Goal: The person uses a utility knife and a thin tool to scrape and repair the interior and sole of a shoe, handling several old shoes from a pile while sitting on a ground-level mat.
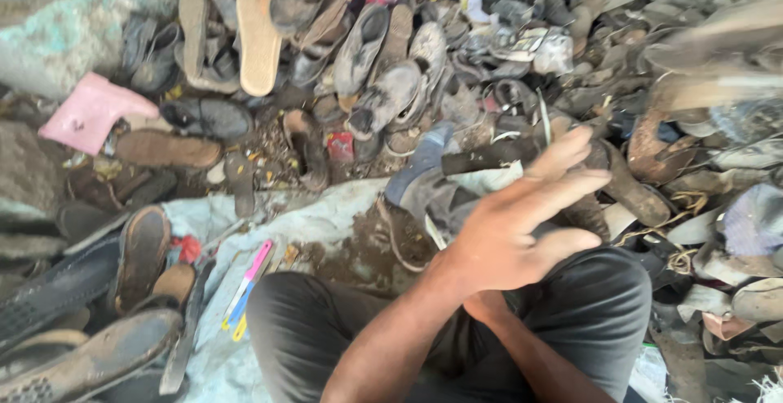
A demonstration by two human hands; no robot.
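Here, at the far left, a pink cloth [90, 109] lies against the pale wall, and below it flat black soles [61, 285] and a brown sandal [143, 256] are stacked close together. A tan insole [258, 36] stands out at the top of the heap. A pink and blue cutter [249, 282] rests on the grey sheet [310, 217], just beside the knee of the dark trousers [302, 329]. Nearer the middle, a grey shoe [391, 93] is tipped among other worn footwear. The left hand [522, 228] is held wide open with the fingers spread. Nothing is gripped, and it hovers above a dark worn shoe [632, 195] that lies just beyond the fingertips, partly hidden by them. The right hand is hidden beneath the left wrist, so it cannot be told how far open it is or what it holds. The reach is judged best made from above and closed on the shoe's thicker end, because loose straps and cord [681, 207] are tangled just to its right and could be dragged along. Open room is found only over the sheet before the knees. The pile at the right [718, 85] presses in closely, and lifting straight up is judged safer than sliding sideways.
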